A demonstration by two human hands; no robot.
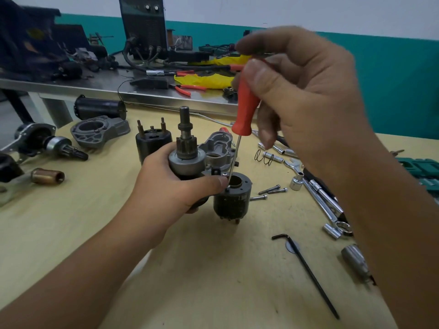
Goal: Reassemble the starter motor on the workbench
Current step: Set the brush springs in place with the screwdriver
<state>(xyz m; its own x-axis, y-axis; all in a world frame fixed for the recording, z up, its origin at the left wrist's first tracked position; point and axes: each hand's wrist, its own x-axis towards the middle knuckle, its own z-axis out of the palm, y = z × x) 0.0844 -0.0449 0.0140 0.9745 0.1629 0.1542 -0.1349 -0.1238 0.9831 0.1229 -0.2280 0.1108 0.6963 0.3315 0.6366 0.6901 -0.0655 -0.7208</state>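
Forearms enter from the lower left and right edges of the frame, both bare. Left hand (175, 188), frame centre: grip clamped round the starter drive assembly (187, 160), fingers wrapped about its dark lower body, thumb lying across toward the black solenoid housing (232, 197) just beside it to the right. Assembly upright; pinion gear and splined shaft point up. Solenoid housing stands on the pale yellow worktop (213, 269), open bore upward, touching or very near the held assembly. Right hand (301, 96), upper right of frame: grip closed on the red handle of a slim screwdriver (245, 100), pinched between thumb and fingers. Shaft runs down and slightly left; tip sits at the rim of the solenoid housing by the left thumb, on what looks like a small screw, too small to tell. Behind, centre: grey cast housing (217, 148) and a second black solenoid (152, 141) with studs up. Right of centre: three loose bolts (270, 189), a spring (263, 157), sockets and spanners (320, 200). Lower right: black hex key (306, 269). Upper left: nose housing (99, 131), black motor case (99, 108).
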